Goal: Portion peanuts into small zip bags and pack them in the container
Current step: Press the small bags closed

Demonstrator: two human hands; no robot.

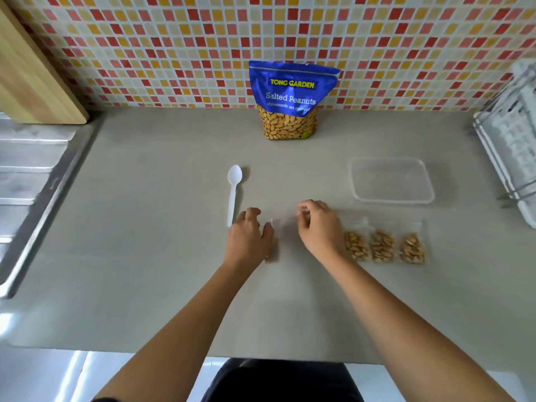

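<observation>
Fingers of the left hand and right hand curl onto a limp, clear zip bag lying on the grey surface, both grips clamped on its film. Three filled bags lie at 3 o'clock, a white plastic spoon at 11, a clear rectangular container at 1, and a glossy blue peanut pouch at 12.

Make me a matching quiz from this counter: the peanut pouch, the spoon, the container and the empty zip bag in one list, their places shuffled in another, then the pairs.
Things:
1 peanut pouch
2 spoon
3 container
4 empty zip bag

Places:
A between the left hand and the right hand
B standing against the tiled wall
C lying just left of the left hand
D beyond the three filled zip bags, on the right

Pairs: 1-B, 2-C, 3-D, 4-A
</observation>
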